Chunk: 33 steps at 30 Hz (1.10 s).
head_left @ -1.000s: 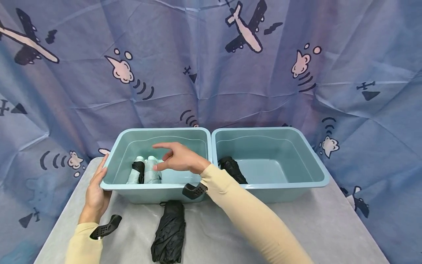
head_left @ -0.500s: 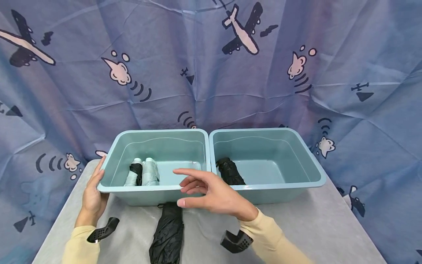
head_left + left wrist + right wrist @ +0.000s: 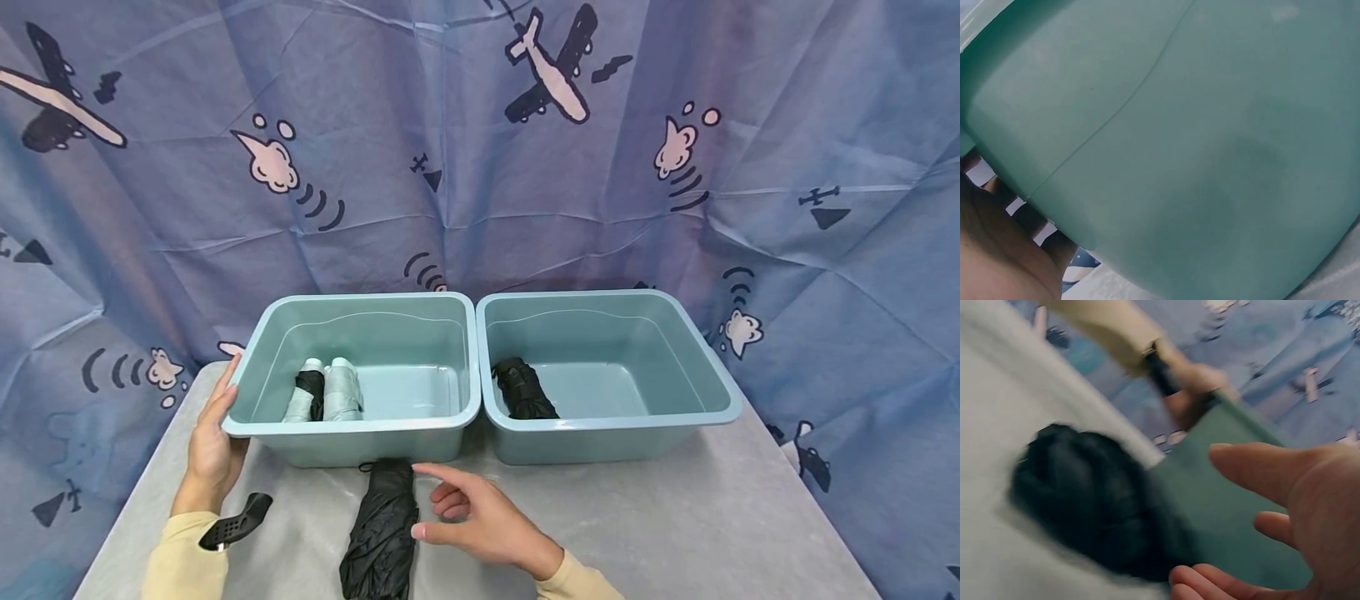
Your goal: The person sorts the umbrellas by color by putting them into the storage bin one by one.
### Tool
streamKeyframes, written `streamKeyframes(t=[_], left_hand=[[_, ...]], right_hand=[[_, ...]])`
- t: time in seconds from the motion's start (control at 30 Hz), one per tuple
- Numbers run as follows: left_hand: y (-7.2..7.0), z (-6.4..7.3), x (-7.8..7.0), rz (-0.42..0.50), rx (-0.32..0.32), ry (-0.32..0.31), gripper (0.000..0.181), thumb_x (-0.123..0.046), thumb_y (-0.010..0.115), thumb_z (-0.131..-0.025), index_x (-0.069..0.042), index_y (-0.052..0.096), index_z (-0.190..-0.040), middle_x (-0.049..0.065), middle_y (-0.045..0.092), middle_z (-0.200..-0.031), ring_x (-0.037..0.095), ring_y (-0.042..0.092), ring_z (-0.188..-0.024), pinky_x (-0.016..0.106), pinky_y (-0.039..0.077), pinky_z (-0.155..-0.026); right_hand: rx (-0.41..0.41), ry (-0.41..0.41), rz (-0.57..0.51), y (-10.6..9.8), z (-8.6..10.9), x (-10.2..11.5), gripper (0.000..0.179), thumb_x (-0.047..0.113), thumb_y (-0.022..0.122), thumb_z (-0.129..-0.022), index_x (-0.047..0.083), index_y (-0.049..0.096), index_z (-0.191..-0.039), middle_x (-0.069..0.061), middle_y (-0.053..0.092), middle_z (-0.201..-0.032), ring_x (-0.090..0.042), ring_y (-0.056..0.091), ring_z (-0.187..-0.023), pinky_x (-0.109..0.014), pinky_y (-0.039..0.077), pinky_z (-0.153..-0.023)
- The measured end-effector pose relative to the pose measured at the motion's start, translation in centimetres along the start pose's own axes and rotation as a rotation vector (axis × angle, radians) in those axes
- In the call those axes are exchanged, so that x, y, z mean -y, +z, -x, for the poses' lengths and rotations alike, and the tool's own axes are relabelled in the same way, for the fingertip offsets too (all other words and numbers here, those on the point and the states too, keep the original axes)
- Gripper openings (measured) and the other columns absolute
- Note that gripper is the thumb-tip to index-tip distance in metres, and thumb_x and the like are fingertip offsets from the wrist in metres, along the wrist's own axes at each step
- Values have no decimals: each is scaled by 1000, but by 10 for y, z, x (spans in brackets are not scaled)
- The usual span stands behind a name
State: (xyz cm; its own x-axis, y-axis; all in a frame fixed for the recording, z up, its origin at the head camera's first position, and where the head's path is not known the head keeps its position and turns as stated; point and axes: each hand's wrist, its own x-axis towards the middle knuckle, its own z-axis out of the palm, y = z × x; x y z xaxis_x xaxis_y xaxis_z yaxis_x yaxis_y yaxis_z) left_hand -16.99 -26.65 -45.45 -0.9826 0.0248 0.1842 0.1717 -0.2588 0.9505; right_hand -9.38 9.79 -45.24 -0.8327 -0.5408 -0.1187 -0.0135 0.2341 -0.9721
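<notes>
My left hand (image 3: 212,450) lies against the outer left side of the left bin (image 3: 352,427), its fingers straight along the wall. In the left wrist view, the fingers pass behind the bin's green wall (image 3: 1166,144). My right hand (image 3: 487,521) holds nothing; its thumb and index finger are spread beside a folded black umbrella (image 3: 381,529). That umbrella lies on the table in front of the left bin, a small loop at its far end. The right wrist view shows it blurred, as a dark bundle (image 3: 1097,500) near the fingertips.
Inside the left bin, at its left, stand two pale green rolled bundles (image 3: 342,392), one with a black band. A black folded bundle (image 3: 525,390) leans in the right bin (image 3: 622,423). The bins stand side by side on a grey table (image 3: 675,517) before a patterned blue curtain (image 3: 480,167).
My right hand has moved back out of the left bin, toward me, and down beside the black umbrella. The left hand keeps its place on the bin.
</notes>
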Motion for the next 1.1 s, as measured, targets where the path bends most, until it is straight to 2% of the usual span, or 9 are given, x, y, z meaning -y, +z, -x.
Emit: streamKeyframes(t=[0.13, 0.2, 0.3, 0.37, 0.43, 0.5, 0.6, 0.83, 1.1], left_hand=[[0, 0, -1, -11, -1, -10, 54, -31, 24, -112, -26, 13, -165, -1, 13, -169, 10, 28, -140, 28, 28, -102], [1, 0, -1, -9, 0, -9, 54, -31, 24, -112, -26, 13, -165, -1, 13, -168, 10, 28, -140, 28, 28, -102], [1, -1, 0, -1, -1, -7, 54, -31, 23, -112, -26, 13, -165, -1, 15, -168, 9, 30, -138, 28, 28, -102], [1, -1, 0, 1, -3, -7, 54, -31, 23, -112, -25, 13, -165, -2, 16, -167, 8, 31, -138, 28, 28, -102], [1, -1, 0, 1, -5, -9, 54, -30, 23, -112, -25, 13, -165, -2, 17, -167, 8, 30, -138, 28, 27, -103], [1, -1, 0, -1, -6, -8, 54, -30, 23, -112, -24, 13, -165, -2, 17, -167, 8, 30, -138, 28, 27, -103], [0, -1, 0, 1, -4, -4, 54, -30, 23, -112, -23, 12, -165, -2, 16, -167, 8, 30, -138, 28, 27, -103], [0, -2, 0, 2, -4, -14, 54, -31, 24, -112, -26, 13, -165, -2, 13, -168, 8, 28, -140, 27, 26, -104], [-1, -2, 0, 8, -2, -10, 55, -31, 24, -112, -22, 11, -165, -1, 14, -168, 9, 29, -139, 28, 26, -103]], right_hand=[[7, 55, 19, 16, -12, -18, 63, 26, 78, -92, 22, 52, -150, -9, 63, -108, -17, 64, -93, -28, 52, -83], [13, 64, 54, 23, -17, -23, 64, 30, 77, -93, 24, 51, -150, -6, 62, -103, -10, 62, -88, -27, 51, -79], [11, 68, 108, 33, -25, -26, 66, 37, 76, -92, 27, 49, -152, 0, 59, -88, -7, 56, -75, -25, 48, -70], [2, 69, 155, 39, -30, -27, 68, 41, 76, -92, 28, 48, -152, 0, 54, -74, -12, 51, -63, -25, 44, -62], [-15, 78, 231, 45, -34, -25, 70, 48, 76, -90, 30, 48, -152, -2, 62, -81, -16, 57, -71, -29, 46, -67], [-24, 93, 302, 50, -38, -22, 72, 52, 75, -89, 32, 48, -152, -5, 70, -100, -23, 62, -86, -35, 49, -76], [-29, 114, 394, 58, -43, -17, 73, 55, 76, -87, 35, 48, -152, -8, 61, -137, -32, 57, -117, -47, 47, -93], [-17, 137, 481, 69, -57, -6, 75, 51, 81, -83, 32, 52, -149, -7, 64, -134, -30, 57, -110, -42, 48, -89], [46, 213, 634, 75, -73, 4, 81, 60, 80, -78, 35, 51, -149, 5, 64, -133, -29, 56, -122, -37, 47, -95]])
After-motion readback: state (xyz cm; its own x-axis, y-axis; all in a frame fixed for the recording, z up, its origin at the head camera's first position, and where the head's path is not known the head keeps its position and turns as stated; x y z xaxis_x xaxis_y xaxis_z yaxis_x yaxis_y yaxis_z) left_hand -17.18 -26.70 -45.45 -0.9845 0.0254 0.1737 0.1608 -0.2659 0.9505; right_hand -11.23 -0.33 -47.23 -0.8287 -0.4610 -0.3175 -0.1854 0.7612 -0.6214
